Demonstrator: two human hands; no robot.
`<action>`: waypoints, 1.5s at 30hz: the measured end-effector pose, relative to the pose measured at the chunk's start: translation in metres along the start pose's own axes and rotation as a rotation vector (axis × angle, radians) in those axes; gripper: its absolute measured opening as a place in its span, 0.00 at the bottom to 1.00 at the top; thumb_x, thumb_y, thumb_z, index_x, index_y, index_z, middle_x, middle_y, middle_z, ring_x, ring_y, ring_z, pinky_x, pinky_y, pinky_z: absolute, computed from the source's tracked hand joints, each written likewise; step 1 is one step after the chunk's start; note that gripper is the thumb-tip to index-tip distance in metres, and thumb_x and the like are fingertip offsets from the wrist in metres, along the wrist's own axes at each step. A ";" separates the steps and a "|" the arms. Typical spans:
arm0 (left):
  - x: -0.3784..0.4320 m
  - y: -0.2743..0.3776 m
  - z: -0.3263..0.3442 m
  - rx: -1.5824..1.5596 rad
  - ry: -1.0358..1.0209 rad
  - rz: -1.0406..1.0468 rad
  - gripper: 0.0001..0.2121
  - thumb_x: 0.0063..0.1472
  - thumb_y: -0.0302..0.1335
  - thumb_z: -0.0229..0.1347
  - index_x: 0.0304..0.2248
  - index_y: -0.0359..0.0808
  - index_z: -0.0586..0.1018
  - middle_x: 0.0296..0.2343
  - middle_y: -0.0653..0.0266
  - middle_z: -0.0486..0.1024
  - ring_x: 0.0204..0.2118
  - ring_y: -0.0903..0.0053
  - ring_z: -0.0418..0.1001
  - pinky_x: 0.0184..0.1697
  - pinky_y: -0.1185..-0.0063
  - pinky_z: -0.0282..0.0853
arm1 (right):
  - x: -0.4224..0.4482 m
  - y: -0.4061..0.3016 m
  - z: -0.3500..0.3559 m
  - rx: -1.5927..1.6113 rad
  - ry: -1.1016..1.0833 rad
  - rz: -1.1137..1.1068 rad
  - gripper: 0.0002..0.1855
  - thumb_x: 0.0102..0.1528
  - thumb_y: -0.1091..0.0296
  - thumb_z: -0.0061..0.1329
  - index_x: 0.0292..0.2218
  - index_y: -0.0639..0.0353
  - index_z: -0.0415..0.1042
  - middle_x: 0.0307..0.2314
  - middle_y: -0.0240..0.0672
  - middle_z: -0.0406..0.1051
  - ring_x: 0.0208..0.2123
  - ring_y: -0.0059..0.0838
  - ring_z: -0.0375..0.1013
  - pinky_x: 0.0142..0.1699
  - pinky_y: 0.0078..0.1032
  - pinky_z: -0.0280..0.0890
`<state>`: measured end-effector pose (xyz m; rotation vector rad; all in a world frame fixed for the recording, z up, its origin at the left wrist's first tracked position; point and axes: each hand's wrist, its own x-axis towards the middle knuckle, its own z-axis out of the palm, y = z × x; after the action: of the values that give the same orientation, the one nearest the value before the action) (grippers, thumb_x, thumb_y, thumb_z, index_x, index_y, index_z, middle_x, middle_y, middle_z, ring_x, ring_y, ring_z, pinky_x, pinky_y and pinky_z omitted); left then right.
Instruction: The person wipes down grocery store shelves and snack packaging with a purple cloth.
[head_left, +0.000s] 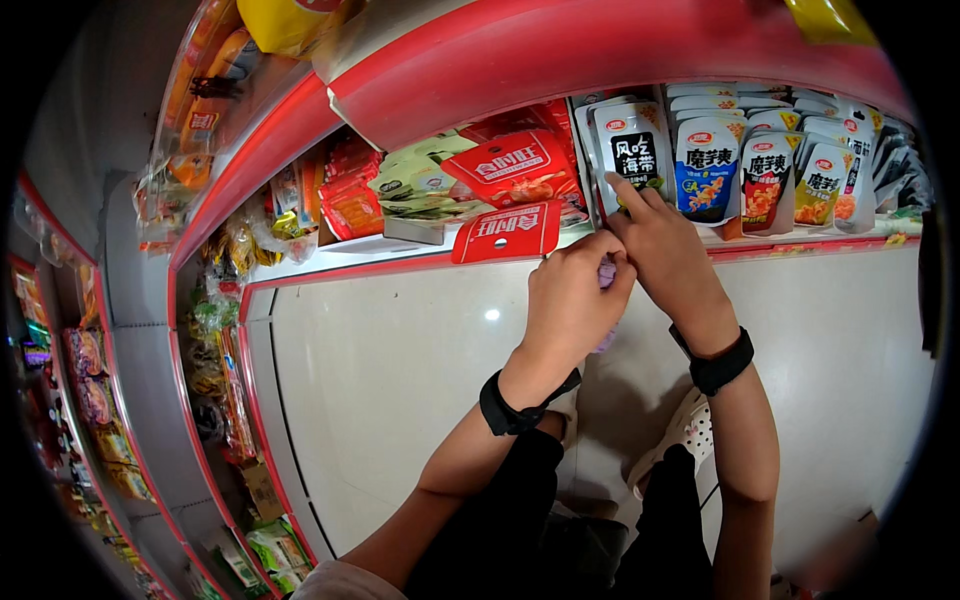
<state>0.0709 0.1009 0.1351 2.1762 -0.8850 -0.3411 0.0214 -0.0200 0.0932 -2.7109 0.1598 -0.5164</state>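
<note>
My left hand (574, 300) is closed around a crumpled purple cloth or similar soft item (606, 273), part of which hangs below the fingers. Close beside it, my right hand (667, 259) reaches to the front of a white and black snack pouch (636, 142). Its index finger is extended against the pouch, with the thumb lower and apart. Just left of the hands, a red snack packet (510, 232) with a hang hole juts over the shelf edge. Another red packet (517, 169) leans behind it. Upright blue (703, 172) and black-red pouches (765, 184) stand to the right.
Above the pouches runs a red shelf edge (600, 52), close over the hands. Green packets (424, 180) lie left on the white shelf (352, 259). More stocked shelving (210, 360) curves down the left side. Tiled floor (397, 375) and my shoe (686, 431) are below.
</note>
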 end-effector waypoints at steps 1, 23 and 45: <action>0.000 -0.002 0.001 -0.046 0.015 0.004 0.03 0.50 0.22 0.51 0.26 0.32 0.74 0.20 0.59 0.74 0.23 0.71 0.73 0.27 0.79 0.67 | 0.001 0.001 -0.002 0.023 0.006 0.002 0.13 0.39 0.77 0.47 0.31 0.65 0.70 0.42 0.38 0.63 0.36 0.33 0.67 0.38 0.30 0.66; -0.020 0.005 0.050 -0.161 -0.394 0.275 0.14 0.56 0.24 0.49 0.43 0.34 0.69 0.44 0.56 0.66 0.48 0.59 0.63 0.50 0.71 0.59 | -0.276 -0.016 -0.005 0.962 0.058 1.061 0.16 0.56 0.66 0.38 0.44 0.63 0.58 0.32 0.42 0.65 0.36 0.30 0.64 0.45 0.25 0.58; 0.001 -0.042 0.040 0.618 -0.525 0.360 0.44 0.45 0.39 0.59 0.54 0.27 0.46 0.44 0.48 0.56 0.50 0.56 0.51 0.54 0.65 0.43 | -0.332 -0.063 0.003 0.717 0.132 0.899 0.14 0.54 0.64 0.40 0.39 0.64 0.62 0.28 0.46 0.69 0.32 0.43 0.70 0.39 0.31 0.63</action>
<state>0.0728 0.0990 0.0770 2.4384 -1.8471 -0.5201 -0.2828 0.0985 0.0042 -1.6684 0.9590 -0.3619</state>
